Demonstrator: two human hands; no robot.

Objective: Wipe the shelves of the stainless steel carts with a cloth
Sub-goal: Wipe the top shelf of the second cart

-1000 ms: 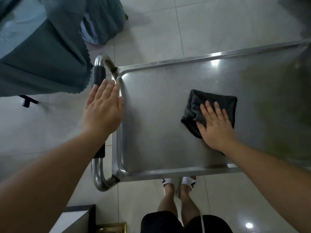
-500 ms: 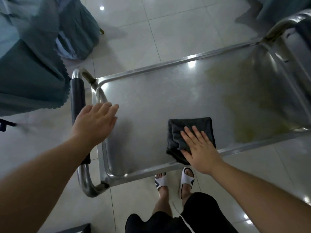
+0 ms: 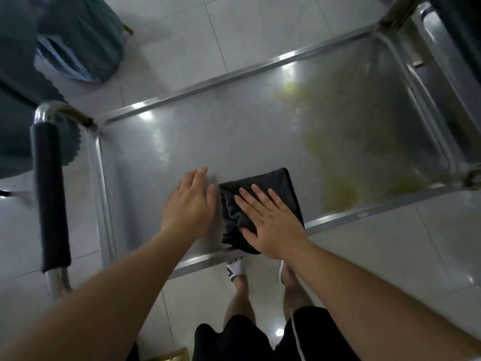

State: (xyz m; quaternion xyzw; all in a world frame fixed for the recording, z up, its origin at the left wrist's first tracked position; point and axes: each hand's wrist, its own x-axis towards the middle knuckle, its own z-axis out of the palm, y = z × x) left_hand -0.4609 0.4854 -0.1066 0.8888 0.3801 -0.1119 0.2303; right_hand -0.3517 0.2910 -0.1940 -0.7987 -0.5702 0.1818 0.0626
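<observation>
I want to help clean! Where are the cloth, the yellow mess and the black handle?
cloth (image 3: 276, 183): head view, bare top part.
yellow mess (image 3: 335, 142): head view, middle of stain.
black handle (image 3: 50, 196): head view, middle of padding.

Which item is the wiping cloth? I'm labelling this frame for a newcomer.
Find the shiny stainless steel cart shelf. Near its front rim lies a folded dark grey cloth, under the flat right hand. It is the only dark, soft thing on the metal.
</observation>
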